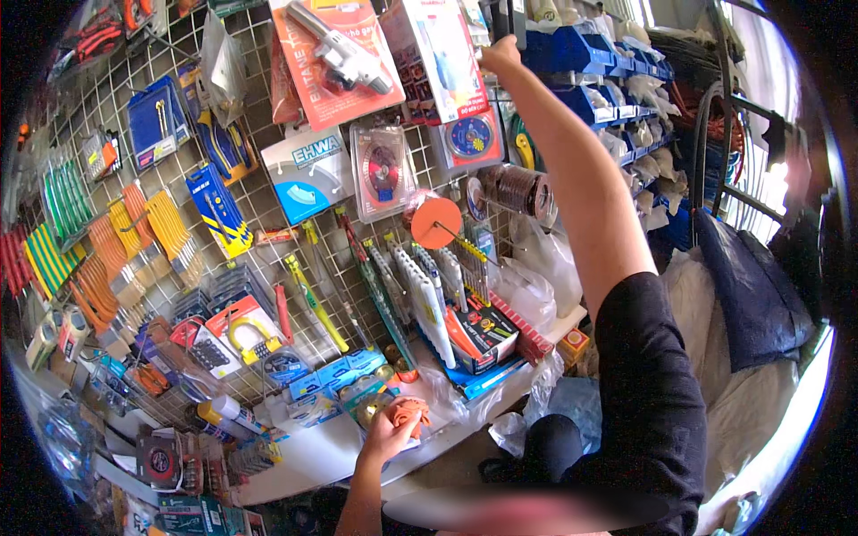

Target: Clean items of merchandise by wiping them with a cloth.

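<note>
My left hand (387, 434) is closed around a crumpled, orange-brown cloth-like bundle (410, 414), low over the front of a white shelf (308, 462). Beside it are blister-packed round brass-coloured pieces (370, 407). My right arm stretches up to the top of a wire grid display (261, 80). There my right hand (501, 55) is at the edge of a hanging white and red product box (439, 60), just below a dark upright object (507, 20). Its fingers are partly hidden, so what it grips is unclear. A carded butane torch (345, 57) hangs to the left.
Paintbrushes (171, 221), carded cutting discs (382, 167) and a yellow-green toothbrush-shaped tool (315, 305) hang on the grid. An orange disc (436, 222) tips a protruding hook. Blue parts bins (563, 50) stand at right. Spray cans (231, 412) stand lower left.
</note>
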Available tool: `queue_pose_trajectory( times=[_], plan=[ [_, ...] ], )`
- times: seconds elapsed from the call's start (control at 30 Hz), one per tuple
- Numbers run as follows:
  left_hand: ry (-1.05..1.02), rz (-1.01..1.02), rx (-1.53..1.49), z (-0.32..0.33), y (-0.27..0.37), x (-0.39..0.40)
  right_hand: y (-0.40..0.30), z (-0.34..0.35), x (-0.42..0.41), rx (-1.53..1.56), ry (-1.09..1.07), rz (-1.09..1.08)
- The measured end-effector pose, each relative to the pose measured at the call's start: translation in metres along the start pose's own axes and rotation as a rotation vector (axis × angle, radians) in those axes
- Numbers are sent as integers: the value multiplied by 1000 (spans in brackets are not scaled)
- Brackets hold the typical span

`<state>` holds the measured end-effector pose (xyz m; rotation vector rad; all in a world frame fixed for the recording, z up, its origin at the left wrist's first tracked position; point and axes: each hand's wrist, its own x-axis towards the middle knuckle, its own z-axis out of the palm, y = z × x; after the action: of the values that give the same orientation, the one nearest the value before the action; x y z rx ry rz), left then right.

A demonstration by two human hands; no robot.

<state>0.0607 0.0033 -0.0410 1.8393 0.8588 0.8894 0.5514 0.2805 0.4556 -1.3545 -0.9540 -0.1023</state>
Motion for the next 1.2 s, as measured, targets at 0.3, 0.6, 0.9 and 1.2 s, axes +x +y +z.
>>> queue_pose_trajectory(
  times=[0.3, 0.6, 0.9, 1.2],
  plan=[
    [-59, -8, -15, -8, 6, -7, -14, -61, -40, 29, 126, -163],
    [-66, -62, -20, -1, -15, -5, -18, -127, -48, 222, 46, -232],
    [-49, -13, 33, 13, -16, -1, -25, -183, -47, 218, 44, -251],
    [-100, 54, -28, 21, -3, -8, -31, -220, -23, 279, -69, -169]
  ],
)
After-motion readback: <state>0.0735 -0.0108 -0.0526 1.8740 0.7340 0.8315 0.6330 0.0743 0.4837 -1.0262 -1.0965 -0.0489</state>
